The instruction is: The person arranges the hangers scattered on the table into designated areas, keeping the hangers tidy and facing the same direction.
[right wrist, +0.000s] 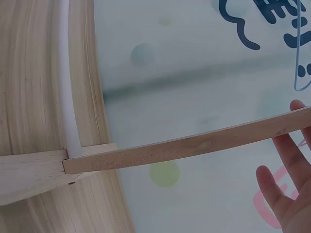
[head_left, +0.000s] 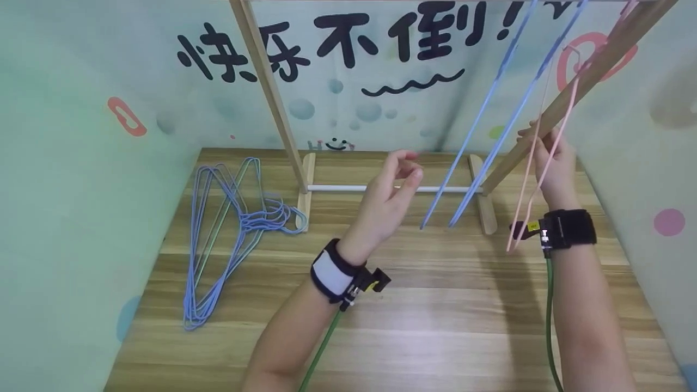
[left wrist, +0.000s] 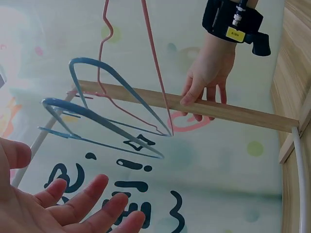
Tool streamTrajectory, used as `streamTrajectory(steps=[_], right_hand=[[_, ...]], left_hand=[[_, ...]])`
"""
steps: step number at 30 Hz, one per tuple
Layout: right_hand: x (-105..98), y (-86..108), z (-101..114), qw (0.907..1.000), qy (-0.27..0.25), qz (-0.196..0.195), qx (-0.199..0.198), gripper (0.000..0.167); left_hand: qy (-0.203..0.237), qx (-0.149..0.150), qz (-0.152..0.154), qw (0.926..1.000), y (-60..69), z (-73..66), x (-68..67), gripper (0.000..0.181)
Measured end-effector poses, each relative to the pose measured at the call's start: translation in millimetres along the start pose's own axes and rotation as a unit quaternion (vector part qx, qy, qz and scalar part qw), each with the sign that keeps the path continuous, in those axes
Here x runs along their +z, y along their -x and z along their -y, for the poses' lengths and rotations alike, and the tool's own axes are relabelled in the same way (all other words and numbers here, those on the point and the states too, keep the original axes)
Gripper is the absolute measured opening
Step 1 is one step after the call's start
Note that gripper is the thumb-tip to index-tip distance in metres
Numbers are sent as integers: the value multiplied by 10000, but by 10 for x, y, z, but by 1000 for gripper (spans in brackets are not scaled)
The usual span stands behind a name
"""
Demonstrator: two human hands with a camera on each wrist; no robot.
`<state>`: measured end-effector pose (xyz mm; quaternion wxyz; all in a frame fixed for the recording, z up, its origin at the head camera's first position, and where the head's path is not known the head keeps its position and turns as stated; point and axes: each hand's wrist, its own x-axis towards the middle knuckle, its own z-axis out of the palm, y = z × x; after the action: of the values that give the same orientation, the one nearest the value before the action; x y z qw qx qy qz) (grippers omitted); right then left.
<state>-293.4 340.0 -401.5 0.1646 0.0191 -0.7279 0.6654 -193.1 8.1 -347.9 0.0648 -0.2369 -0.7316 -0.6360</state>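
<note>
My right hand (head_left: 554,166) grips the right wooden post (head_left: 563,106) of a standing rack; in the left wrist view its thumb lies on the near side, with other fingers behind the post. A pink clothes hanger (head_left: 556,142) hangs in front of that hand. Blue clothes hangers (head_left: 495,148) hang to its left; the bar bearing them is largely out of the head view. My left hand (head_left: 389,193) is raised near the middle of the rack, holding nothing. Its fingers are spread and slightly bent in the left wrist view, apart from the hangers.
A bundle of blue hangers (head_left: 256,220), one greenish, lies on the wooden tabletop (head_left: 435,337) at left. The rack's left post (head_left: 272,92) and low white crossbar (head_left: 337,188) stand before a printed backdrop (head_left: 337,125). Green cables (head_left: 321,348) trail from both wrists.
</note>
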Motion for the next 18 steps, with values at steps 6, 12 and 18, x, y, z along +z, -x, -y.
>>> streamTrajectory(steps=[6,12,18], right_hand=[[-5,-24,-7,9999,3,-35,-131,30],[-15,-39,-26,9995,-247,2,-189,28],[-10,-25,-40,9996,-149,12,-227,29]], left_hand=[[-216,-265,-321,9989,117,180,-171,26],[-724,-629,-616,9935,250,400,-336,24],[-1609,-1011,-866,9780,417,658,-474,27]])
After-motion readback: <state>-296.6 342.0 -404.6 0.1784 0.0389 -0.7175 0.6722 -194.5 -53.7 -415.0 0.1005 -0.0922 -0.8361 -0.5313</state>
